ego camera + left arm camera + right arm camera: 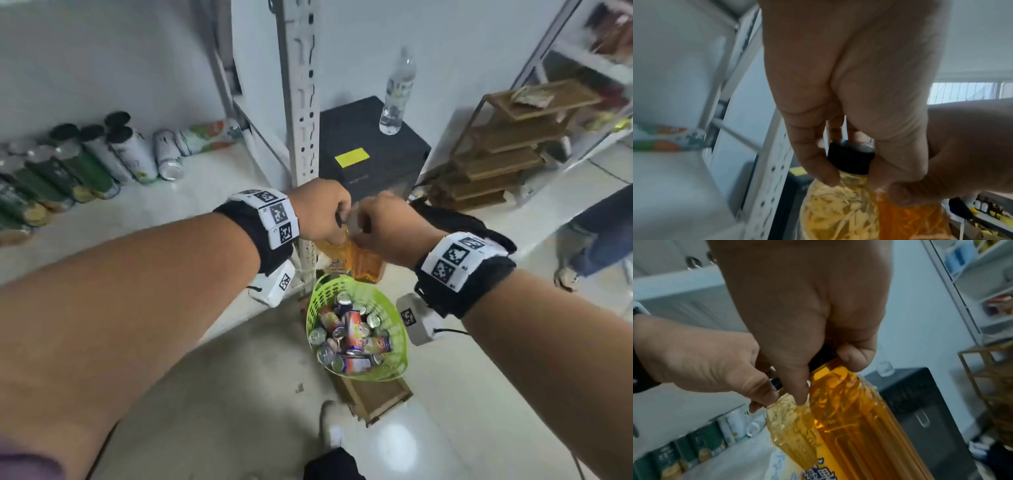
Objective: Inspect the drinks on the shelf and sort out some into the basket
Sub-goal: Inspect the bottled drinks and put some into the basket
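Both hands hang side by side above the green basket (399, 329), each gripping a bottle by its black cap. My left hand (337, 216) holds a pale yellow drink bottle (327, 253); its fingers curl round the black cap (851, 160), with the pale yellow bottle (838, 211) hanging below. My right hand (366, 222) holds an amber drink bottle (368, 265); this amber bottle (851, 418) touches the pale yellow bottle (791, 426). The basket is full of several drink cans (352, 332). Green and white cans (85, 164) stand and lie on the white shelf (205, 192) to the left.
A perforated shelf post (301, 102) stands just behind the hands. A black box (370, 154) carries a water bottle (397, 92). A wooden rack (507, 144) and another person's leg (596, 240) are at the right. The basket sits on a wooden crate (376, 397).
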Tool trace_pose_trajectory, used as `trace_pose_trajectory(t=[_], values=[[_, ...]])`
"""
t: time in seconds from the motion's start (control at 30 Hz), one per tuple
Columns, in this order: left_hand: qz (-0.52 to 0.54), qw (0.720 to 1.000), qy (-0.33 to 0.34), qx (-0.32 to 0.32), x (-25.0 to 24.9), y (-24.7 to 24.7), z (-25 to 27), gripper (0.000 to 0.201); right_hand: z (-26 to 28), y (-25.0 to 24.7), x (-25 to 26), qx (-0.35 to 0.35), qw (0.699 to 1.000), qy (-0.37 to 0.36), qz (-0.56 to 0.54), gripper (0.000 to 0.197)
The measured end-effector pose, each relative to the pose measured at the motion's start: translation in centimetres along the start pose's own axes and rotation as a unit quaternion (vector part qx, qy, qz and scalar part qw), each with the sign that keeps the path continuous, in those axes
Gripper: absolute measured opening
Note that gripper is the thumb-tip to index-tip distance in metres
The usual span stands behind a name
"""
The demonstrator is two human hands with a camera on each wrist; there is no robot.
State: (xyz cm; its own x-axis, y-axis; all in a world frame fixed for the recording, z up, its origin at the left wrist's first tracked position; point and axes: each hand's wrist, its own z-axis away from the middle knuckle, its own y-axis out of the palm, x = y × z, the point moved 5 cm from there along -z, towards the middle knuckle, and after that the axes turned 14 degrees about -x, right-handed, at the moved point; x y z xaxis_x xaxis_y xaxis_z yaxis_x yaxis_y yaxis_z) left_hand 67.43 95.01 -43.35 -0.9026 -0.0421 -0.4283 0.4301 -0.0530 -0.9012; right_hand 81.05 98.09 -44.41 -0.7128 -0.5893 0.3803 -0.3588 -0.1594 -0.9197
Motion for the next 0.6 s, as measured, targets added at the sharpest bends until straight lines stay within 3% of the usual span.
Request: trace_pose_trajectory(t=[0.23, 0.43, 0.53, 0.6], values=[[0.011, 0.996, -0.046, 0.079, 3.2, 15.3, -2.1, 0.031, 2.4, 12.4, -10.2, 0.074, 0.992, 0.096, -0.028, 0.017], [0.016, 0.991, -0.072, 0.115, 6.5, 26.1, -1.1, 0.031, 6.2, 20.3, -15.6, 0.072, 0.985, 0.149, -0.052, 0.009], [0.006, 0.986, -0.086, 0.145, 7.7, 30.9, 1.4, 0.030, 9.1, 24.0, -16.8, 0.103, 0.981, 0.160, -0.048, 0.013], [0.018, 0.982, -0.110, 0.151, 8.5, 33.6, 3.4, 0.031, 11.1, 27.1, -16.9, 0.159, 0.974, 0.156, -0.027, 0.024]])
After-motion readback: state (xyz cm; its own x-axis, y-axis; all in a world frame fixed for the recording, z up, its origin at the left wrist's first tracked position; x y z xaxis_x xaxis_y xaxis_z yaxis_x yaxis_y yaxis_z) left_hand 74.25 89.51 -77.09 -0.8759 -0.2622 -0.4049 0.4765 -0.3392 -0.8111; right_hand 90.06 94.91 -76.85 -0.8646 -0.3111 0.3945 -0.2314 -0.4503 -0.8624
